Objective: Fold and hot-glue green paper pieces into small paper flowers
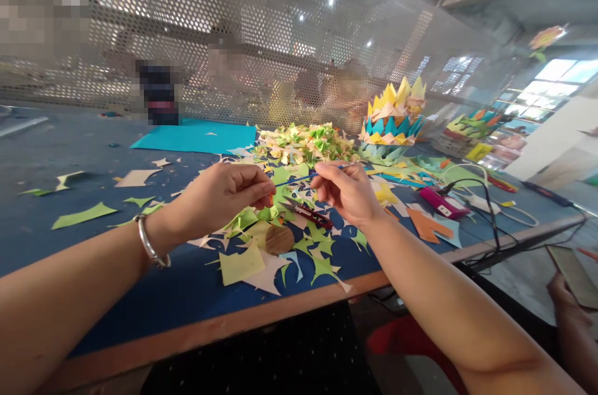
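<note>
Between my two hands stretches a thin blue stick (295, 180), held above the paper scraps. My left hand (243, 188) is closed in a pinch at its left end, with a bit of orange at the fingertips. The fingers of my right hand (344, 188) are curled and pinched around the right part of the stick. Below them lie red-handled scissors (311, 215), with their blades pointing up and left. A round wooden disc (279, 238) rests among green, cream and yellow paper scraps (242, 265).
A turquoise sheet (196, 136) and a heap of cut paper pieces (306, 142) lie farther back. Layered paper crowns (393, 114) stand behind on the right. A magenta power strip (443, 204) with cables sits at right. A person's hand (563, 295) holds a phone beyond the table edge.
</note>
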The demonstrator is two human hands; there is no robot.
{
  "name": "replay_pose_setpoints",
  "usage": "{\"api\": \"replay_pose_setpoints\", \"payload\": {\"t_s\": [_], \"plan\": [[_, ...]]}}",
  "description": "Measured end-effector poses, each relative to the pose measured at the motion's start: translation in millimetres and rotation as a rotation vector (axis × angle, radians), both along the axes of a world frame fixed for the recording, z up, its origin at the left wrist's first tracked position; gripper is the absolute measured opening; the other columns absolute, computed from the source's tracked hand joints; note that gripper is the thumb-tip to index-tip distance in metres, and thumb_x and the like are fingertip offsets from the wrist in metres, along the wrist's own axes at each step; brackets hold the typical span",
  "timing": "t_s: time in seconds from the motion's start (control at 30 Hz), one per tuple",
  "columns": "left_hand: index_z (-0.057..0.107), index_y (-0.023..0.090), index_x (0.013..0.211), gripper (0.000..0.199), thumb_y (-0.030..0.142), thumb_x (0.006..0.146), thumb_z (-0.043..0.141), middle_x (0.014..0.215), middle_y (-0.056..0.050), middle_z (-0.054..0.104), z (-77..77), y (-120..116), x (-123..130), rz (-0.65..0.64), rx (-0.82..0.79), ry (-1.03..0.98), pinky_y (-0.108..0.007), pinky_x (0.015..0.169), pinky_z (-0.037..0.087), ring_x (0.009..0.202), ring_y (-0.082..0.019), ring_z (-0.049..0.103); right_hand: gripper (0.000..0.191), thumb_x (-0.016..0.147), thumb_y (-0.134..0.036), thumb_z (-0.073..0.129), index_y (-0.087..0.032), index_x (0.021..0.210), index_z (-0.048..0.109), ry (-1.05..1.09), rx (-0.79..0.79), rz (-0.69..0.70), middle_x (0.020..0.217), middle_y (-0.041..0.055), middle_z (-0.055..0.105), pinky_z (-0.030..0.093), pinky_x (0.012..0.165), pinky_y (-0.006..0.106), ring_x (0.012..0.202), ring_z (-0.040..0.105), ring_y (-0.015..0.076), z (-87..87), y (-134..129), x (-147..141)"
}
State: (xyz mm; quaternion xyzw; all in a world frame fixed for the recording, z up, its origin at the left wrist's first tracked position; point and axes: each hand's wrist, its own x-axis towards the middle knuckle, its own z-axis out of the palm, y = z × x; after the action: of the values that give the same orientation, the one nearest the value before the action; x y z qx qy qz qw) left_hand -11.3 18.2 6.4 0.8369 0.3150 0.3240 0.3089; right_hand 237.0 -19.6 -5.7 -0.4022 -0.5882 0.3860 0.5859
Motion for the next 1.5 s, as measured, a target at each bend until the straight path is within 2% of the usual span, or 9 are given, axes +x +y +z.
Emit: {"api": "replay_pose_setpoints", "payload": {"t_s": [0.27,0.47,0.73,0.87,1.0,1.2,1.5], "plan": [[0.076,0.023,0.077,0.035,0.054,0.090,0.065,0.075,-0.002,0.081,3.0,0.8,2.5,0.007,-0.141,0.025,-0.026,0.070,0.057,0.070,-0.017,0.074,0.035,0.081,-0.053,0.082,-0.024,0.062,0.079,-0.021,-0.012,0.022,0.053,0.0009,0.067,0.033,0.037,0.025,0.042,0.051,0.0090,-1.3,0.7,1.4],[0.076,0.022,0.080,0.027,0.048,0.085,0.071,0.078,-0.002,0.083,-0.1,4.0,2.0,-0.002,-0.238,-0.027,-0.027,0.072,0.059,0.073,-0.017,0.076,0.036,0.081,-0.056,0.082,-0.023,0.065,0.078,-0.045,-0.033,0.056,0.053,-0.0005,0.065,0.032,0.038,0.025,0.043,0.050,0.0087,-2.4,0.7,3.1],[0.075,0.021,0.078,0.028,0.049,0.079,0.078,0.077,-0.004,0.082,-3.3,4.5,2.0,0.008,-0.297,-0.052,-0.031,0.074,0.062,0.075,-0.019,0.076,0.037,0.084,-0.054,0.082,-0.022,0.066,0.079,-0.060,-0.035,0.097,0.052,-0.0010,0.064,0.033,0.039,0.024,0.044,0.051,0.0082,-1.8,0.1,3.7],[0.076,0.021,0.076,0.025,0.046,0.077,0.079,0.075,-0.003,0.081,-3.7,4.6,2.4,0.027,-0.322,-0.075,-0.028,0.071,0.060,0.071,-0.017,0.075,0.035,0.084,-0.053,0.083,-0.022,0.067,0.079,-0.075,-0.043,0.075,0.053,-0.0010,0.065,0.033,0.039,0.024,0.044,0.050,0.0078,-2.6,0.6,4.6],[0.077,0.022,0.075,0.023,0.044,0.078,0.080,0.073,-0.001,0.080,-1.7,3.4,0.9,-0.017,-0.364,-0.076,-0.027,0.072,0.059,0.070,-0.016,0.074,0.035,0.083,-0.053,0.083,-0.022,0.067,0.079,-0.087,-0.046,0.073,0.053,-0.0013,0.064,0.033,0.039,0.025,0.043,0.050,0.0077,-3.3,1.7,6.2],[0.078,0.022,0.073,0.030,0.049,0.086,0.077,0.074,-0.003,0.082,1.9,3.9,-2.2,-0.093,-0.399,-0.108,-0.028,0.072,0.061,0.069,-0.017,0.075,0.036,0.081,-0.055,0.084,-0.022,0.067,0.078,-0.088,-0.054,0.077,0.052,-0.0012,0.064,0.031,0.039,0.025,0.042,0.048,0.0075,-0.8,0.0,5.1],[0.081,0.020,0.074,0.036,0.054,0.084,0.082,0.074,-0.006,0.081,-2.6,8.8,-2.9,-0.112,-0.546,-0.181,-0.029,0.070,0.062,0.069,-0.017,0.074,0.040,0.078,-0.060,0.086,-0.022,0.067,0.077,-0.091,-0.057,0.074,0.052,-0.0016,0.064,0.031,0.039,0.025,0.042,0.048,0.0074,1.1,-0.8,4.2]]}}
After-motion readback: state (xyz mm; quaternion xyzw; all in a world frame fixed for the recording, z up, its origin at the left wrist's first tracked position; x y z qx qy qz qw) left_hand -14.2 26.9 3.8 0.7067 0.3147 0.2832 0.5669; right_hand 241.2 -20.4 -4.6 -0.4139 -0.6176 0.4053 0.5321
